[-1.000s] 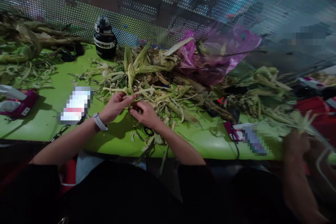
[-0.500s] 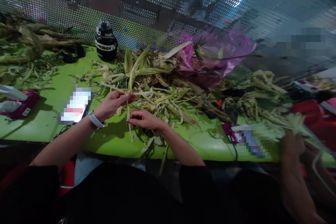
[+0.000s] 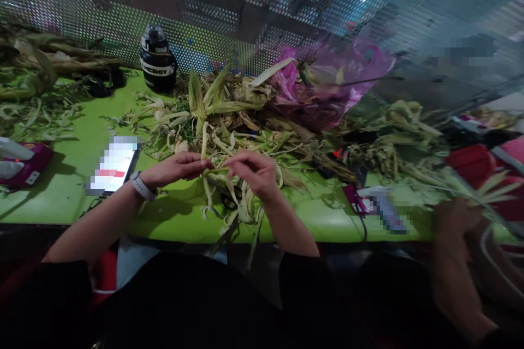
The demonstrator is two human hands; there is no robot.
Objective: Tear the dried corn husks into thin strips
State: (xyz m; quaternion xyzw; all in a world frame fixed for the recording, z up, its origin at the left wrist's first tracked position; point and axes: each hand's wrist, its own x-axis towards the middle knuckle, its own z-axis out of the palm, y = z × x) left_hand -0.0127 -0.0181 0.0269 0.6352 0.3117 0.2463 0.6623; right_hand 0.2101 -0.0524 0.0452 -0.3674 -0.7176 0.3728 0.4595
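My left hand [image 3: 188, 166], with a white band at the wrist, is closed round the pale stem of a braided-looking bundle of corn husks [image 3: 200, 106]. Broad husk leaves fan out above the fingers, and strips hang below them. Just to the right, my right hand [image 3: 254, 172] has its fingers bent and drawn together near the stem, apart from my left hand. Whatever may be between those fingertips is too small to make out. Loose husk strips [image 3: 248, 204] hang over the table edge beneath my right hand, beside a dark ring-shaped thing [image 3: 230, 197], probably scissor handles.
The green table [image 3: 164, 223] carries heaps of dry husks [image 3: 254, 103], a black bottle [image 3: 158, 62], a lit phone [image 3: 114, 166], a purple box [image 3: 27, 163] and a pink plastic bag [image 3: 319, 98]. At right, another person's hand [image 3: 456, 215] is by pale husk leaves. Perforated metal mesh stands behind.
My right hand has left the lower stem and moved up and right. My left hand has come slightly lower, still gripping the husk stem. The co-worker's husk leaves have spread to the right.
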